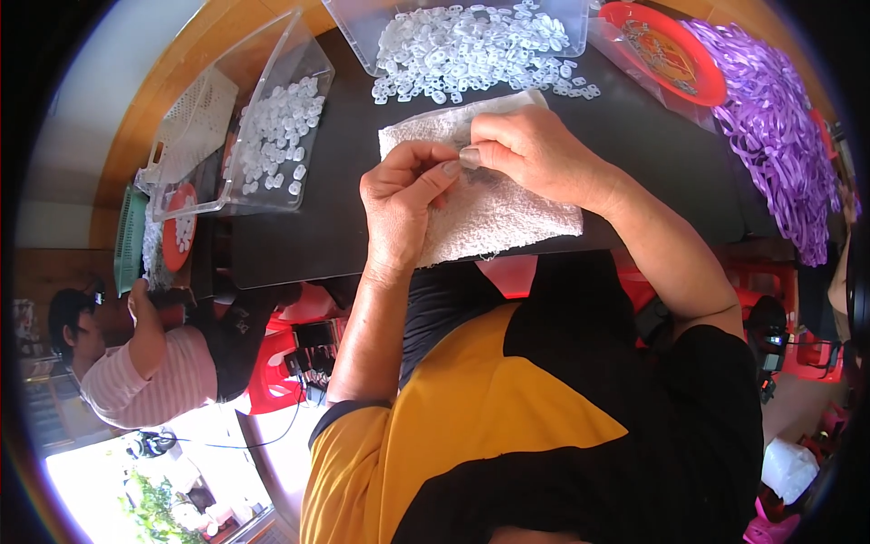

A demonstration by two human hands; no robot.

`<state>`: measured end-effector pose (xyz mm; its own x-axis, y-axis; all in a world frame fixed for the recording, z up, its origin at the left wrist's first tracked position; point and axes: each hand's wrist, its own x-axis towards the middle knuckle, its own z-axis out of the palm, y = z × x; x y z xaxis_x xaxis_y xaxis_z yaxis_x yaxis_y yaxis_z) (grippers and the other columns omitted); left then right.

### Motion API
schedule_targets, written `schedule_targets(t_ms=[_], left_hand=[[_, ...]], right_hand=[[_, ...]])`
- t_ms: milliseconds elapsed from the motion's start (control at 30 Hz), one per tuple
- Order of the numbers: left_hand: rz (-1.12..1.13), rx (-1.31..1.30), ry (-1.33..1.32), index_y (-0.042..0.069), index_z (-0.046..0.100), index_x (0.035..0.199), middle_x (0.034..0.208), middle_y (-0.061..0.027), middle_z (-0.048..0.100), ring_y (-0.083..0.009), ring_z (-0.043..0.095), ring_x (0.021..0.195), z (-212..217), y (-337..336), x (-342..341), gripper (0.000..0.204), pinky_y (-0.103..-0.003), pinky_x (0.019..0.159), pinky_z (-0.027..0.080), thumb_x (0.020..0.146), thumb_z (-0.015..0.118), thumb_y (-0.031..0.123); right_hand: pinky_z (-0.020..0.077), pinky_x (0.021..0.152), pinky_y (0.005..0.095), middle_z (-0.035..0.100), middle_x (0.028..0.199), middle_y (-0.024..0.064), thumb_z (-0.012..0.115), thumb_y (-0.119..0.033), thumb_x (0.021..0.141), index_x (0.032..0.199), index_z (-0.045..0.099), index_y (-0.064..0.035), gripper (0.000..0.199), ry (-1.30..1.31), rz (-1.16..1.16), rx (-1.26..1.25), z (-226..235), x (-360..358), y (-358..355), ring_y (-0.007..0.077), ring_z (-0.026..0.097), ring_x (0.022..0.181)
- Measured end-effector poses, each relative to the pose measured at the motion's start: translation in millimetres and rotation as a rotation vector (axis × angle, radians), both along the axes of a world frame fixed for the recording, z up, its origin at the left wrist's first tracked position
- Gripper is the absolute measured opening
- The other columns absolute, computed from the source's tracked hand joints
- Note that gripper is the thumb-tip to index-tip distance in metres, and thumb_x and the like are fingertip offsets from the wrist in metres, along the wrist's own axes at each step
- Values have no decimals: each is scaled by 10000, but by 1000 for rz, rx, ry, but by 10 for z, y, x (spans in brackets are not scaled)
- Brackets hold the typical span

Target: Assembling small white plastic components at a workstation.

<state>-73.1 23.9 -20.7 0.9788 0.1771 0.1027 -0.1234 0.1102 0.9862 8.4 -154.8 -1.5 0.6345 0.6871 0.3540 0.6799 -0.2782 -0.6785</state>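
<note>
My left hand and my right hand meet over a folded white towel at the table's near side. Thumb and fingers are pinched together on both, fingertips almost touching. Whatever sits between them is too small or hidden to make out. A patch of small dark bits lies on the towel just under my right fingers. Beyond the towel, a heap of small clear plastic pieces with holes spills from a tipped clear bin onto the table.
On the dark table, a clear bin at left holds more plastic pieces, beside a white basket. At back right are a red plate of small metal parts and a pile of purple straps. Another person sits at left.
</note>
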Motion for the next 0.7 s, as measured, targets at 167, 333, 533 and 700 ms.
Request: schedule_targets(t_ms=[167, 333, 533, 700], left_hand=[[3, 21, -4, -21, 675, 949, 741, -20, 635, -50, 524, 627, 15, -12, -13, 104, -185, 564, 416, 848, 688, 1], [7, 98, -1, -13, 684, 969, 748, -3, 637, -36, 520, 638, 4, -39, -1, 119, -180, 566, 412, 859, 698, 31], [-13, 142, -10, -45, 666, 984, 746, -41, 645, -62, 530, 631, 19, -42, -19, 125, -191, 580, 413, 868, 664, 1], [-22, 153, -16, -2, 700, 954, 744, 10, 640, -30, 512, 634, -7, -31, -14, 106, -180, 571, 409, 867, 701, 59]], right_hand=[[456, 603, 425, 614, 663, 154, 577, -178, 880, 794, 599, -29, 172, 20, 2, -9, 31, -13, 5, 325, 618, 642], [454, 608, 406, 615, 662, 146, 594, -194, 881, 797, 604, -17, 196, 40, 17, 14, 17, 4, -3, 300, 617, 648], [372, 531, 291, 488, 604, 24, 630, -158, 923, 773, 566, 9, 233, 168, 75, 77, 39, -3, 3, 96, 430, 579], [358, 519, 271, 485, 607, -5, 638, -162, 925, 749, 568, 6, 253, 150, 89, 103, -32, 22, 12, 71, 413, 582]])
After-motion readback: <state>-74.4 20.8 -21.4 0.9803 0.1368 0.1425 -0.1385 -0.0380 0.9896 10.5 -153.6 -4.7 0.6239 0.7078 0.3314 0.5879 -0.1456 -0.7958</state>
